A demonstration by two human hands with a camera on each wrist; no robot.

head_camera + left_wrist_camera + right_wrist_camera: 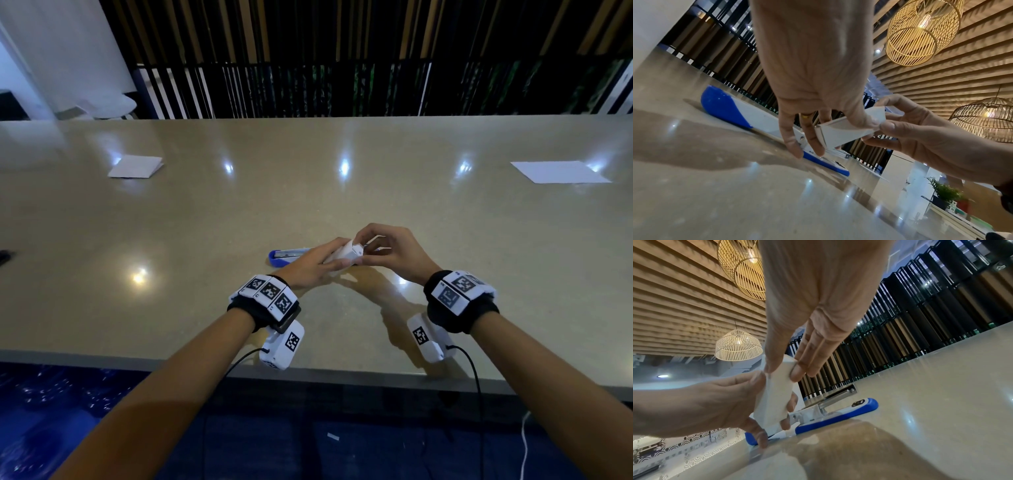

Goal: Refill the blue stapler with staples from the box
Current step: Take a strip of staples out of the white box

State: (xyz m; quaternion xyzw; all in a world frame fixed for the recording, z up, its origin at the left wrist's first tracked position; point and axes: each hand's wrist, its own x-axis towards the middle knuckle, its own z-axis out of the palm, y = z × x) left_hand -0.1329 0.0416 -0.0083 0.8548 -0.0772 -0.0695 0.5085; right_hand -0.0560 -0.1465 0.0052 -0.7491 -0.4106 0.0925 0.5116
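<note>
The blue-and-white stapler (pixel 281 255) lies opened out flat on the table, partly hidden behind my hands. Its metal staple channel (pixel 838 394) sticks up at an angle, and its blue ends (pixel 725 107) rest on the surface. A small white staple box (pixel 347 253) is held just above the stapler, tilted. My left hand (pixel 325 262) grips the box's body between thumb and fingers. My right hand (pixel 371 245) pinches the box's upper end (pixel 785 366) between thumb and forefinger. The wrist views show the box (pixel 846 131) close up; its contents are hidden.
The beige table (pixel 308 192) holds a folded white sheet (pixel 135 167) at the far left and a flat white sheet (pixel 560 172) at the far right. A dark object (pixel 5 255) sits at the left border. The table's near edge (pixel 308 371) runs just under my wrists.
</note>
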